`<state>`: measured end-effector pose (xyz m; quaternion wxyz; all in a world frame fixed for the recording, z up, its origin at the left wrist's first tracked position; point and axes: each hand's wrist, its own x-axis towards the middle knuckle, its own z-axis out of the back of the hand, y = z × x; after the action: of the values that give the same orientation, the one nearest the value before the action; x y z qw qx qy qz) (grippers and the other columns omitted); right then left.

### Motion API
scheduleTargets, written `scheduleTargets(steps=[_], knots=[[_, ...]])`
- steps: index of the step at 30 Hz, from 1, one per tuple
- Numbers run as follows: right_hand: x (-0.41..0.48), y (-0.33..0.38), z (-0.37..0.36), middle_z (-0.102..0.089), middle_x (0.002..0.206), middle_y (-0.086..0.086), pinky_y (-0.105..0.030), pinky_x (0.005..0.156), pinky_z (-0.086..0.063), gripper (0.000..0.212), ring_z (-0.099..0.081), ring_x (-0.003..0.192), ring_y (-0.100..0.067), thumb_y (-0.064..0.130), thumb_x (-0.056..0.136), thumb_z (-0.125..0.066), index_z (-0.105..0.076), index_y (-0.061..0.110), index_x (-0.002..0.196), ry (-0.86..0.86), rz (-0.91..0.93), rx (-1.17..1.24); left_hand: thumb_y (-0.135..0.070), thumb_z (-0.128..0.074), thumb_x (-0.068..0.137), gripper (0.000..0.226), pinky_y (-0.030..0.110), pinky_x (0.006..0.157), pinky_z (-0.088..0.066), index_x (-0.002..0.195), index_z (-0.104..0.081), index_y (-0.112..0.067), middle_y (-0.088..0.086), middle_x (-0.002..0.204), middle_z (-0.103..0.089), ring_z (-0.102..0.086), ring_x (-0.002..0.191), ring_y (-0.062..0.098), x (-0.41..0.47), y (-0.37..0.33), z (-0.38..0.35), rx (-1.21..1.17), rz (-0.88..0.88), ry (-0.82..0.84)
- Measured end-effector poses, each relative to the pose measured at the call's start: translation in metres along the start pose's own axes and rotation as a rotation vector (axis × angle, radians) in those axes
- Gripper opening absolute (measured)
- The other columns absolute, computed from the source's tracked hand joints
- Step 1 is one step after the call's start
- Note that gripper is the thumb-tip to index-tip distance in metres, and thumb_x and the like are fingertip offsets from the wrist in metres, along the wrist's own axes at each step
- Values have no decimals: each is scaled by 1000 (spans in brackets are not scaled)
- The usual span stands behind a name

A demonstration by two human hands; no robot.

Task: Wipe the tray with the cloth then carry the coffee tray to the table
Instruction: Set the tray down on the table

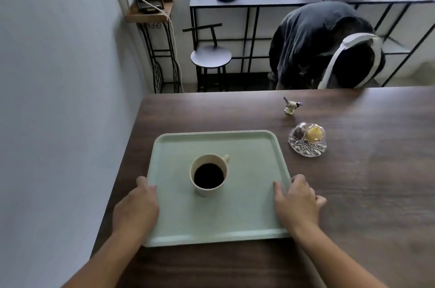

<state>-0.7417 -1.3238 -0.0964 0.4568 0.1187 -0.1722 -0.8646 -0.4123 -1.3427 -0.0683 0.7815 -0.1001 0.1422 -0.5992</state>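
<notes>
A pale green tray [249, 146] lies flat on the dark wooden table [364, 181], near its left edge. A cream cup [208, 175] full of black coffee stands upright in the tray's middle, handle pointing away to the right. My left hand [136, 207] grips the tray's left rim, thumb on top. My right hand [296, 200] holds the right rim the same way, thumb lying on the tray's surface. No cloth is in view.
A cut-glass dish [308, 140] with a domed lid and sweets sits just right of the tray. A small bird figurine [290, 105] stands beyond it. A person in dark clothing [324, 45] bends over at the table's far side. A grey wall runs close on the left.
</notes>
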Motion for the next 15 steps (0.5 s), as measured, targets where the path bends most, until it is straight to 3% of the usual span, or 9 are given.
scheduleTargets(steps=[7,9,11,12,15], knots=[[-4,-10,-12,-62,94,-6,-46,86,-28,31,-56,94,-31,45,87,-57,-44,17,92,-63,42,-81,-35,-26,99,24,41,57,-49,83,-32,-19,0,67,-56,-58,56,25,1,6,-12,52,-32,-6],[-5,-11,-14,-59,95,-8,-47,86,-30,32,-54,94,-33,42,86,-61,-46,15,95,-88,52,-102,-33,-31,99,19,42,57,-51,89,-34,-17,2,75,-56,-57,61,24,1,8,-14,83,-63,-20],[-6,-8,-9,-54,99,-10,-48,89,-32,34,-51,97,-34,39,85,-65,-49,13,101,-147,73,-81,-34,-38,96,23,43,66,-53,106,-40,-13,8,96,-58,-56,77,25,-2,8,-15,112,-122,-68],[-7,-4,-4,-53,102,-10,-49,91,-33,34,-50,99,-34,38,86,-64,-51,12,105,-172,105,-44,-37,-41,95,36,42,77,-53,119,-41,-10,11,109,-57,-55,90,26,-6,7,-15,84,-165,-94],[-8,21,10,-54,115,-6,-45,97,-39,36,-50,109,-25,37,94,-54,-53,12,120,-44,293,253,-61,-46,87,83,35,112,-32,150,-18,-13,5,149,-32,-33,137,19,-23,-8,-8,-283,-296,10]])
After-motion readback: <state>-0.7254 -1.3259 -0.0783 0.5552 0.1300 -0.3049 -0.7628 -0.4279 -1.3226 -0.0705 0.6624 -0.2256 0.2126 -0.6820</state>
